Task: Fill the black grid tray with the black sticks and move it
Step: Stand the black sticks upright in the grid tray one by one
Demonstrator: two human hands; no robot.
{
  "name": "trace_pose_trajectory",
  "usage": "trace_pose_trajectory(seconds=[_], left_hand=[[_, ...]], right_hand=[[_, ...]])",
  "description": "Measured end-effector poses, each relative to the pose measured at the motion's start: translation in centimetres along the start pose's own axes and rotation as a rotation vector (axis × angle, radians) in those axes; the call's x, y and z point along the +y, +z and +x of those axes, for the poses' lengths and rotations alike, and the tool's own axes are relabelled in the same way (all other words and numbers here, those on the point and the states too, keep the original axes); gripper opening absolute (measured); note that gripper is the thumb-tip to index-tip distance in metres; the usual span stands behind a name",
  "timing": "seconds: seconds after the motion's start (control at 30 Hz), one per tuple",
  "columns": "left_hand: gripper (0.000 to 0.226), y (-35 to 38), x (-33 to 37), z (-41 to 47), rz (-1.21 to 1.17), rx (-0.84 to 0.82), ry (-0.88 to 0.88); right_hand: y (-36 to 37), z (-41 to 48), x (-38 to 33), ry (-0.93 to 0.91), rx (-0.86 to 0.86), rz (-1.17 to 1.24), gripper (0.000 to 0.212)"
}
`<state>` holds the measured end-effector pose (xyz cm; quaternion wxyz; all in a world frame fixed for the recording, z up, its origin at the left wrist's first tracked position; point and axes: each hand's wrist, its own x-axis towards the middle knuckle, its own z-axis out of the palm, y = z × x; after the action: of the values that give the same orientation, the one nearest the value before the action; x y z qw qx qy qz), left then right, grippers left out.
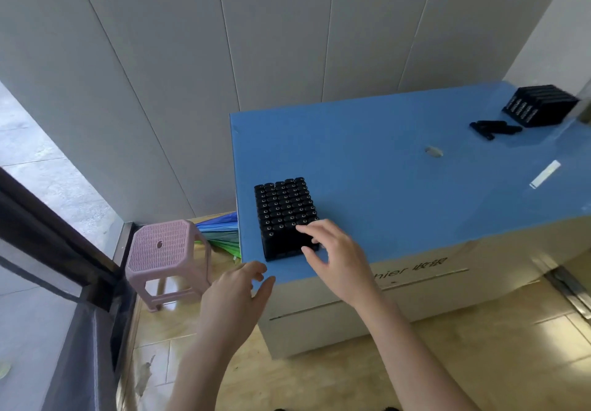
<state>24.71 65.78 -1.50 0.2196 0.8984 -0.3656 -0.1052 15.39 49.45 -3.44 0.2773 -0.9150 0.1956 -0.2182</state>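
The pale front panel of the counter (415,298) bears dark printed writing, partly hidden behind the right wrist: the Latin letters "hier" can be read, followed by the Chinese characters 收银.

The counter's top is a smooth, matte blue sheet. At about 7 o'clock on it, close to the near-left corner, stands the black grid tray (281,218). It is a blocky, upright rectangle of hard black plastic whose cells each show the round, glinting end of a black stick, so the top looks like rows of small studs.

The right hand (335,257) lies at the tray's 5 o'clock corner with its fingers spread and only slightly bent. The forefinger rests over the top edge and the thumb is by the near wall, so it touches the tray without closing round it.

The left hand (236,292) hangs just off the counter's near-left corner, at 7 o'clock from the tray. Its fingers are loose and apart, and it holds nothing.

At 2 o'clock on the top a second black tray (540,105) lies on its side, ribbed along one face. A few loose black sticks (494,129) lie heaped just beside it.

Near the middle of the top are a small oval mark (433,151) and, to its right, a white strip (545,174).

On the glossy floor at 9 o'clock stands a pink plastic stool (163,247) with a woven-look seat. Folded fabric in blue and green (220,231) lies between it and the counter.
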Motion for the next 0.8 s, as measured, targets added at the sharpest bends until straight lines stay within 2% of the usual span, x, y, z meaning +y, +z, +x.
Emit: trace_pose_trajectory(seconds=[0.17, 0.33, 0.53, 0.8], left_hand=[[0.023, 3.0, 6.2, 1.4, 0.004, 0.002, 0.087], [0.024, 7.4, 15.0, 2.1, -0.037, 0.001, 0.155], [0.024, 13.3, 25.2, 2.5, -0.043, -0.006, 0.184], [0.026, 18.0, 34.9, 3.3, -0.048, -0.004, 0.209]], right_hand=[[-6.6, -2.9, 5.6, 0.161, 0.037, -0.001, 0.028], [-14.0, -6.3, 11.9, 0.248, 0.077, -0.059, 0.026], [-21.8, -10.5, 19.5, 0.272, 0.214, -0.061, 0.022], [-29.3, -12.3, 27.6, 0.301, 0.21, -0.084, 0.021]])
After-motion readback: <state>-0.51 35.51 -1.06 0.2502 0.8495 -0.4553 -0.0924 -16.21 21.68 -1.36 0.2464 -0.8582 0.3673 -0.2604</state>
